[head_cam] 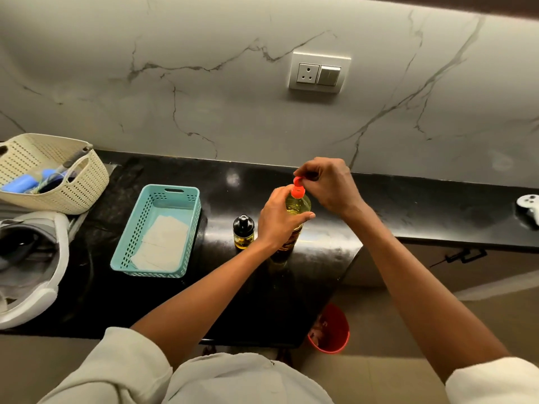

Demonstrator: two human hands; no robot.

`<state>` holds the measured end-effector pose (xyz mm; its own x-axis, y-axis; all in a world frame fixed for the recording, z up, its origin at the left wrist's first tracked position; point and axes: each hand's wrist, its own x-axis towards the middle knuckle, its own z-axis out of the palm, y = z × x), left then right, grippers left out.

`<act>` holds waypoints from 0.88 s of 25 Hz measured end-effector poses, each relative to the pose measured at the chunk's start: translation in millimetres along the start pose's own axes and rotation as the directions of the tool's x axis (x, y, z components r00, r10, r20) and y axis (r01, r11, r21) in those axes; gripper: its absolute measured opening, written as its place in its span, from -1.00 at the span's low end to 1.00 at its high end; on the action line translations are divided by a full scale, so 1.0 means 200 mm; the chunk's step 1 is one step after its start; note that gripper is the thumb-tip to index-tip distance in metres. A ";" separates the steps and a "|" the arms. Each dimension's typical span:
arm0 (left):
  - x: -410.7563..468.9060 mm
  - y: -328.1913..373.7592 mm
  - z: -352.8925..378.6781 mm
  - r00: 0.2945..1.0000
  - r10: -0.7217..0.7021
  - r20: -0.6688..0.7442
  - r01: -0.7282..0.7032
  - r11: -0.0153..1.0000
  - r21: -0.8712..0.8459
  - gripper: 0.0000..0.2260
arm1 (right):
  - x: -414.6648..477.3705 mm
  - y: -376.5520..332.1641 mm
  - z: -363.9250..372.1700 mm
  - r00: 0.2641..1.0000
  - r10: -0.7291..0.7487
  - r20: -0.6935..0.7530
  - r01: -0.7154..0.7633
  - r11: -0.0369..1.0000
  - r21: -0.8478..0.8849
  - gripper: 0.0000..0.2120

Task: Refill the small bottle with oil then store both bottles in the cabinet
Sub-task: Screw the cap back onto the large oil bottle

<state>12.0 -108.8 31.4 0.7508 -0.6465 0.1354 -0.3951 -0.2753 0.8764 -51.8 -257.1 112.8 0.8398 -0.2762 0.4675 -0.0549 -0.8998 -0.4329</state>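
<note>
My pale sleeves (116,368) fill the bottom of the frame, and both bare forearms reach up over the black worktop (291,287) to the middle of the frame.

My left hand (278,218) has its grip closed round the big bottle (298,204), fingers wrapped behind it and thumb across its front. The bottle stands upright on the worktop and holds yellow oil. My right hand (329,185) is above it, its grip narrowed to a pinch: fingertips and thumb hold the raised flip top of the red cap (297,192), which sits on the bottle's neck.

The small bottle (243,231) stands just left of the big one, beside my left wrist. Its black top is on and a little yellow oil shows at its bottom.

Further left lies a teal basket (157,231) with pale sheets in it. A cream basket (58,182) holding blue things sits at the left edge of the frame. A red bucket (331,330) stands on the floor below the worktop's corner. A socket (319,72) is set in the marble wall, upper middle. At the right, under the worktop, is a cabinet front (423,266) with a dark handle.
</note>
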 end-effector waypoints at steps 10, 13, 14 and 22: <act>0.00 0.02 -0.03 1.000 0.012 0.023 -0.012 1.000 0.006 -0.32 | -0.15 0.01 0.05 0.977 -0.213 -0.012 0.199 0.931 -0.307 -0.79; 0.00 0.03 -0.04 1.000 0.003 0.020 -0.003 1.000 0.006 -0.32 | -0.19 0.02 0.04 0.975 -0.223 0.004 0.214 0.928 -0.305 -0.74; -0.01 0.03 -0.04 1.000 0.000 0.019 0.000 1.000 0.002 -0.32 | -0.20 0.02 0.04 0.975 -0.223 0.012 0.216 0.928 -0.303 -0.72; 0.00 0.03 -0.04 1.000 -0.003 0.024 0.003 1.000 0.004 -0.29 | -0.18 0.04 0.01 0.974 -0.214 0.077 0.227 0.947 -0.228 -0.68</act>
<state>14.3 -104.8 41.5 0.7392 -0.6624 0.1219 -0.3954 -0.2803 0.8747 -80.1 -252.8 91.2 0.8713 -0.0499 0.4882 0.0152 -0.9916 -0.1284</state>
